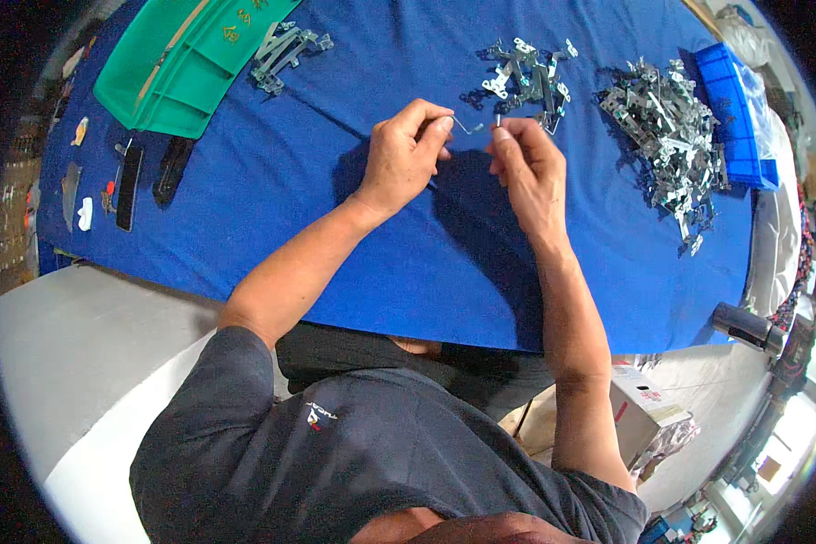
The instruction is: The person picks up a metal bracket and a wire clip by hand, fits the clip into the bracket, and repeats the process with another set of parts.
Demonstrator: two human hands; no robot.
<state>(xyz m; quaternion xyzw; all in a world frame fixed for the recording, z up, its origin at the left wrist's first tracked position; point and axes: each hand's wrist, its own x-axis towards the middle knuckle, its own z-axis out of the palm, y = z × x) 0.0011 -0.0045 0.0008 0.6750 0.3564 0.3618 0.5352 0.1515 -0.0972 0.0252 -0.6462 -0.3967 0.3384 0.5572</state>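
The left hand has its grip pinched, thumb against forefinger, on a thin, bent, silvery metal piece, which points toward the other hand above the middle of the surface covered in blue cloth. The right hand has its grip closed on a short, grey, rod-like metal piece; only its upper end shows above the fingertips. The two pieces are near each other but apart.

Just beyond the right hand, toward the far edge, lies a loose cluster of silvery and dark metal brackets. Toward the right edge is a larger heap of grey metal parts, beside a blue plastic bin. A green plastic tray with dividers sits at the far left corner, with a small group of grey metal strips beside it. Nearer the left edge lies a flat black bar.
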